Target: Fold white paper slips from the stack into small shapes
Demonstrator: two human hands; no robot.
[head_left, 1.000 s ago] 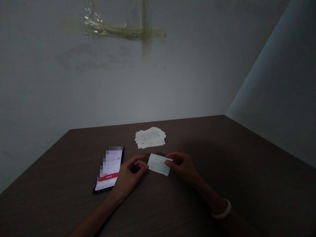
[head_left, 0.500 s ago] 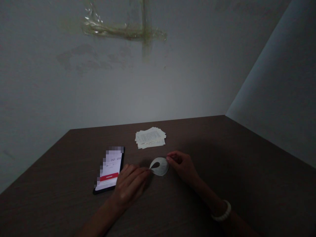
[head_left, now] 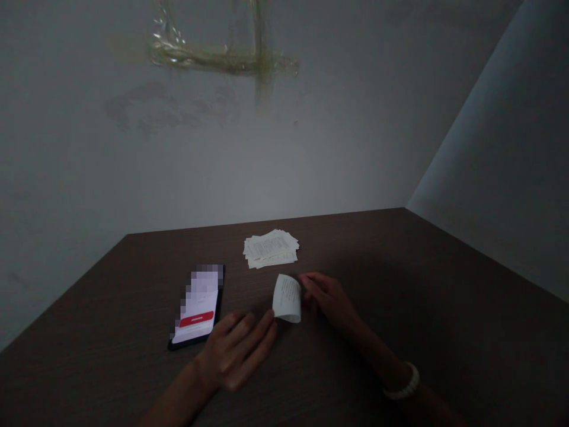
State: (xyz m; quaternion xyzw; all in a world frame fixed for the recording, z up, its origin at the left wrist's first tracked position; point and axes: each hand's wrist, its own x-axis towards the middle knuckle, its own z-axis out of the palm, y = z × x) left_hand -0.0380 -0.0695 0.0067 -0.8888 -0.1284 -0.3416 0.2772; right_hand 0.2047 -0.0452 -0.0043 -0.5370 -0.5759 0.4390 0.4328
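Note:
A small printed slip of paper curves up from the table in front of me, lines of text on its face. My left hand is at its lower left corner, fingers stretched out and slightly apart, the index fingertip touching the edge. On the other side, my right hand has thumb and index finger closed at the slip's right edge; the exact contact is partly hidden behind the curl. Just beyond lies a loose stack of similar printed slips.
A phone with a lit screen and a red button lies left of my left hand. The brown table meets a grey wall at its far edge. Yellowed tape sticks to the wall. A pale beaded bracelet circles my right wrist.
The slip has gone from a looped, folded-over shape to a gentle curve with its printed side showing. My left hand has lowered and its fingers have spread; the right hand stays nearly in place.

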